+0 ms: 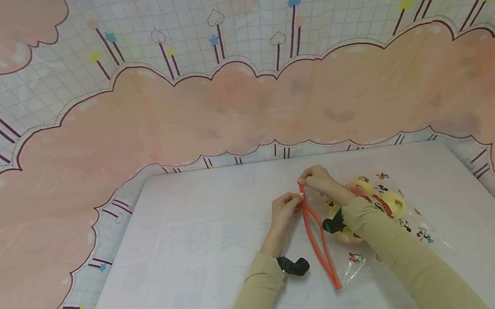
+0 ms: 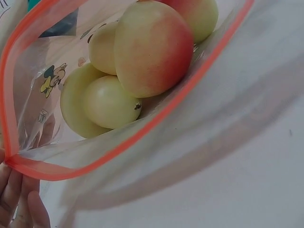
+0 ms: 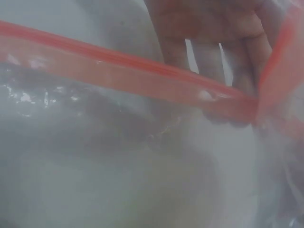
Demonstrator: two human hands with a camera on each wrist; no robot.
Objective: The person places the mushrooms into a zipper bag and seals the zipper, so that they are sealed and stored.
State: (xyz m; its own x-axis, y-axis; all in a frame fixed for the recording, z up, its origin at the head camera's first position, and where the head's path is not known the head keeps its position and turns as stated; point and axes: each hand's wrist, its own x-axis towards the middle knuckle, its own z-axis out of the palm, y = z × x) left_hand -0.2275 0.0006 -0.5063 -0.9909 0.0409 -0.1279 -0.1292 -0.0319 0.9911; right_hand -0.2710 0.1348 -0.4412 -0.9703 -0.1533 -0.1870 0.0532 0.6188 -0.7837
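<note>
Bag (image 1: pixel 367 222) of fruit (image 2: pixel 142 52) lies right of centre on the tabletop (image 1: pixel 184 244), mouth partly open. Left hand (image 1: pixel 286 210) and right hand (image 1: pixel 320 179) both pinch the red zip strip (image 1: pixel 316 233) at its far end. Next probably pressing along the strip toward the near end. Bare tabletop left; edges well apart.

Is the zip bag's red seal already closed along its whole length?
No: in the left wrist view the bag gapes, its red seal parted around the fruit.
</note>
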